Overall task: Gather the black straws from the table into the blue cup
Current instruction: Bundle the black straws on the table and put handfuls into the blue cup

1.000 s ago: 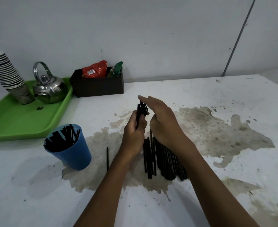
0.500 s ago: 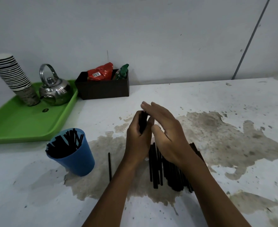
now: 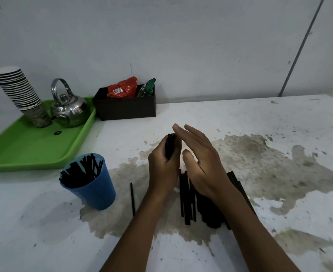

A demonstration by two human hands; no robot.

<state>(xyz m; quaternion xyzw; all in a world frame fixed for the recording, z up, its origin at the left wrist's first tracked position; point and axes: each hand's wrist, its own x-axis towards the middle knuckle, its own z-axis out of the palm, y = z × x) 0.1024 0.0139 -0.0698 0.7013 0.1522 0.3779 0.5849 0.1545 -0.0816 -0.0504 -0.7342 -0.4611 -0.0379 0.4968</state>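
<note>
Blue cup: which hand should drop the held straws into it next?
Left. The left hand already grips the straw bundle and is nearer the blue cup; the right hand is open, farther away.

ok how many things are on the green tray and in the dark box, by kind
Green tray:
stack of paper cups: 1
metal kettle: 1
small dark round item, too small to tell what: 1
Dark box:
red packet: 1
green packet: 1
Total: 5

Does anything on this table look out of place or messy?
One black straw lies alone, left of the main pile of straws. A large brownish stain spreads across the white table, under the pile.
</note>
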